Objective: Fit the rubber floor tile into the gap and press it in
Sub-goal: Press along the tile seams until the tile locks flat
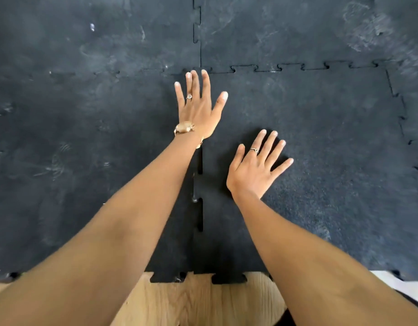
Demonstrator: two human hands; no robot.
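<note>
A black rubber floor tile (321, 147) with jigsaw edges lies flat in the gap among the neighbouring tiles, filling the right middle of the view. My left hand (198, 107) rests flat, fingers spread, on the tile's far left corner where the seams meet. My right hand (255, 168) lies flat with fingers apart on the tile, nearer to me. The left seam (200, 215) between my forearms shows small open slots between the interlocking teeth. Neither hand holds anything.
Scuffed black tiles (85, 114) surround the fitted one on the left, far side and right. The mat's near edge (226, 277) ends in jigsaw tabs over a light wooden floor (203, 302). A pale strip (401, 282) shows at the lower right.
</note>
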